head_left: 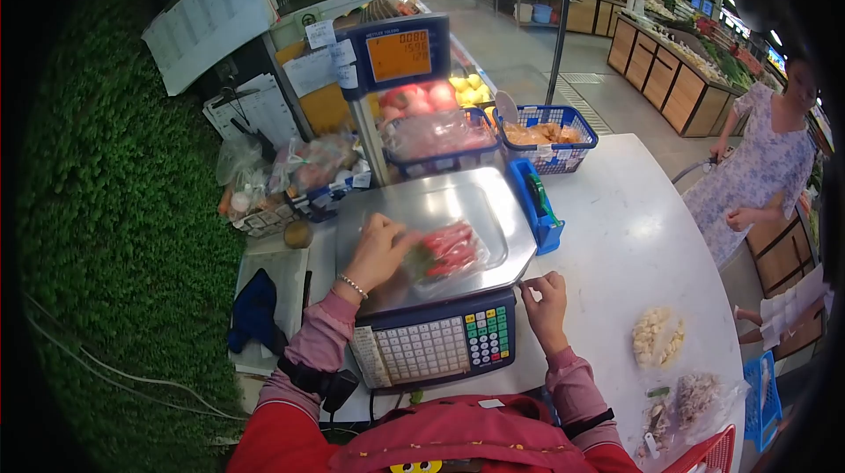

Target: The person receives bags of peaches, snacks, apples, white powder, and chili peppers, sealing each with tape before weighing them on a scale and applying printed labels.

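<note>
A clear plastic bag of red peppers (pixel 451 249) lies on the steel plate of the scale (pixel 480 196). At the bag's left side is my left hand (pixel 380 251), its fingers bent and partly blurred, over the plate. My right hand (pixel 544 299) is at the scale's right front corner, beside the keypad (pixel 488 337), with thumb and fingertips drawn together; what is between them is too small to make out. An orange display (pixel 398 55) stands on a post behind the plate.
A blue tape dispenser (pixel 535 207) stands right of the scale. Blue baskets (pixel 563 156) with bagged goods are behind it. Bags of pale food (pixel 657 337) lie on the white table (pixel 607 235). A person (pixel 748 165) stands beyond its right edge.
</note>
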`<state>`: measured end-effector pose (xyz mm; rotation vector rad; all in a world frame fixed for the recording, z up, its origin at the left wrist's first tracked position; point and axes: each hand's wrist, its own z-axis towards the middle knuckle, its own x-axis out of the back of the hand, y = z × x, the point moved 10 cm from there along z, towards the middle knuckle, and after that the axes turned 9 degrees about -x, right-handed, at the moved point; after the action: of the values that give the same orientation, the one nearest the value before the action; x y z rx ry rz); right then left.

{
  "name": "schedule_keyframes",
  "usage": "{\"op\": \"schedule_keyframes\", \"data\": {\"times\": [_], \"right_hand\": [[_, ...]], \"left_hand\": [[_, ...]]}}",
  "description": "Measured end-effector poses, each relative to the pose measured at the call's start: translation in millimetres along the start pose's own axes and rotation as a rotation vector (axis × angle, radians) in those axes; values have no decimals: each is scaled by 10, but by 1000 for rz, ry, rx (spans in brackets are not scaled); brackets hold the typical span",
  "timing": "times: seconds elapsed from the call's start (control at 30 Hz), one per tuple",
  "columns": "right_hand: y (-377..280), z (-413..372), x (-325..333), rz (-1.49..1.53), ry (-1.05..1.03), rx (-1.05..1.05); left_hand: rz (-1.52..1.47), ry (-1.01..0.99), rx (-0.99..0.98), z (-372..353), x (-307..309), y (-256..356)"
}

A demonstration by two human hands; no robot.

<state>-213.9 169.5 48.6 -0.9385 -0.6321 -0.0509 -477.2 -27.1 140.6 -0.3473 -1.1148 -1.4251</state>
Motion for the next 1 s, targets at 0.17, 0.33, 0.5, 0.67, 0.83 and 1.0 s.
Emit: {"op": "schedule_keyframes", "data": {"times": [0.17, 0.33, 0.5, 0.67, 0.83, 1.0], "right_hand": [[41, -38, 19, 22, 70, -13], [34, -91, 153, 125, 126, -40], [-32, -40, 167, 813, -186, -576], [-939, -110, 29, 950, -511, -496], [-1132, -14, 298, 404, -301, -132], [-1036, 49, 1001, 116, 172, 14]], "left_hand": [[-158, -114, 95, -10, -124, 45], [-797, -149, 319, -122, -347, 223], [-1082, -61, 360, -344, -603, 421], [-979, 73, 293, -336, -643, 798], [-927, 120, 261, -373, -683, 1010], [-903, 151, 126, -252, -858, 1419]]}}
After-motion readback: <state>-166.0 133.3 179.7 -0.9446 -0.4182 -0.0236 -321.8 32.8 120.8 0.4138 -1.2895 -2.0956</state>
